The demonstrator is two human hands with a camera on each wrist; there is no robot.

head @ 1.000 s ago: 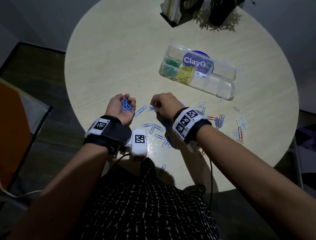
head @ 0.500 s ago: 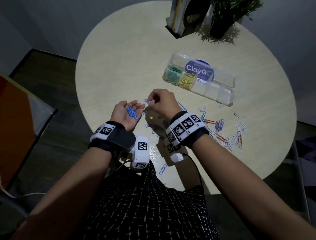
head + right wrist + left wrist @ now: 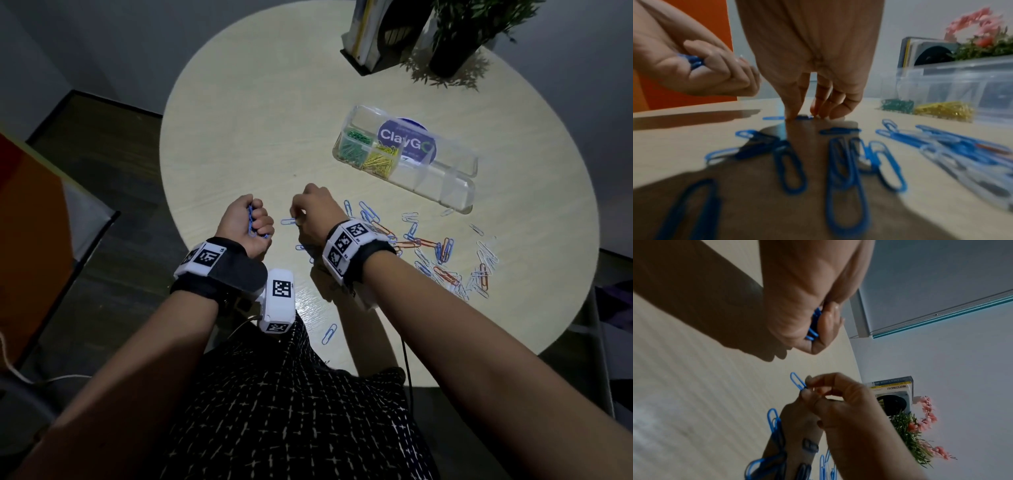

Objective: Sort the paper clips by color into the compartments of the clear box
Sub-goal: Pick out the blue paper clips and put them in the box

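The left hand [image 3: 245, 224] is fisted around a bunch of blue plastic-coated paper clips [image 3: 813, 324]. The right hand [image 3: 313, 214] pinches one more blue clip [image 3: 797, 381] at the round pale wooden tabletop [image 3: 260, 130]. The clips look light, stiff and slippery, best nipped at one end. The clear plastic compartment box [image 3: 455, 190], well apart, has empty cells.
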